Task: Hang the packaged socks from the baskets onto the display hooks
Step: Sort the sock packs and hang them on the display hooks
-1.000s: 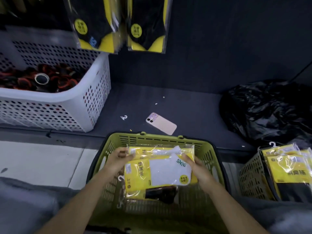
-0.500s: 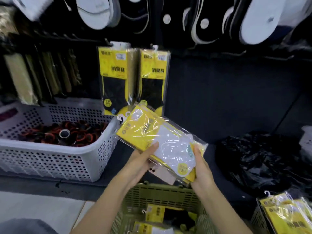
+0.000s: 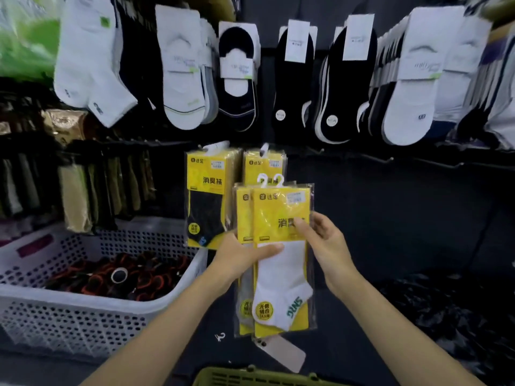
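Hands, two, bare, both clamped on one pair of sock packets (image 3: pixel 281 213) held upright in front of the display. Left hand (image 3: pixel 239 257): grips the packets from their left edge at mid-height, thumb laid across the front. Right hand (image 3: pixel 326 243): pinches the right edge a little higher, thumb on the yellow card, fingers behind.

Front packet (image 3: pixel 280 288): clear sleeve, yellow card, white ankle sock with green lettering, round yellow sticker at the toe. Rear packet (image 3: pixel 243 218): same yellow card, offset to the left, mostly covered by the front one. Each carries a white plastic hanger (image 3: pixel 278 179) at the top; the two hangers stand side by side, not on a hook.

Hung packets (image 3: pixel 207 199): two stacks with the same yellow card and black socks, hanging on the display behind and above-left of the held pair. The right stack (image 3: pixel 263 162) is partly hidden by it.

Upper row: carded socks (image 3: pixel 181 79), white and black, hanging across the full width.

White perforated basket (image 3: pixel 69 316): left, on the dark ledge (image 3: pixel 348 338); holds dark rolled items with red and orange bands (image 3: pixel 119 277).

Green basket (image 3: pixel 250 377): only its rim shows, at the bottom edge below the held pair.

Phone (image 3: pixel 287 355): pale, lying flat on the ledge, partly behind the packets' lower end. Loose white hanger (image 3: pixel 220 336): near it, to the left. Black plastic bag (image 3: pixel 446 316): crumpled, right.
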